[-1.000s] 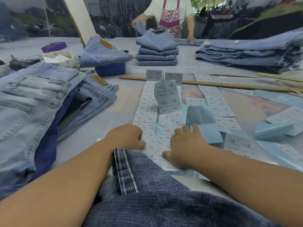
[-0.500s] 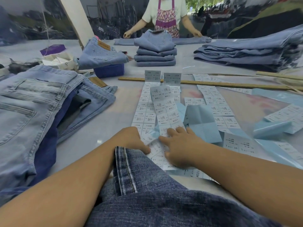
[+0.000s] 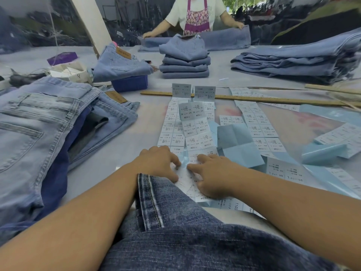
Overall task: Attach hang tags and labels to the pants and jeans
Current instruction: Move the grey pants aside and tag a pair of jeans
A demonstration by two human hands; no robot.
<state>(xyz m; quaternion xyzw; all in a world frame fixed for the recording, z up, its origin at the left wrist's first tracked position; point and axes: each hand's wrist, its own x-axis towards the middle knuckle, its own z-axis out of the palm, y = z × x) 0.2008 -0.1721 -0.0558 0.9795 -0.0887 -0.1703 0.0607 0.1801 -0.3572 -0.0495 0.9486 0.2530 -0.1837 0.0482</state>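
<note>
Left hand (image 3: 159, 163) & right hand (image 3: 213, 176) meet fingertip to fingertip, curled fingers pinching a white label strip (image 3: 195, 137) printed 1103#/XS, on pale blue backing, running up the tabletop (image 3: 121, 153) center. Dark jeans (image 3: 175, 231) lie btwn forearms; light jeans (image 3: 39, 124) at left.

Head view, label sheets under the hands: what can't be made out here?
- Fingertips of the left hand and right hand: curled onto the label sheet, so whether a label is pinched is hidden.
- Small print on the labels: too small.
- Dark jeans: cut off by the bottom edge.
</note>
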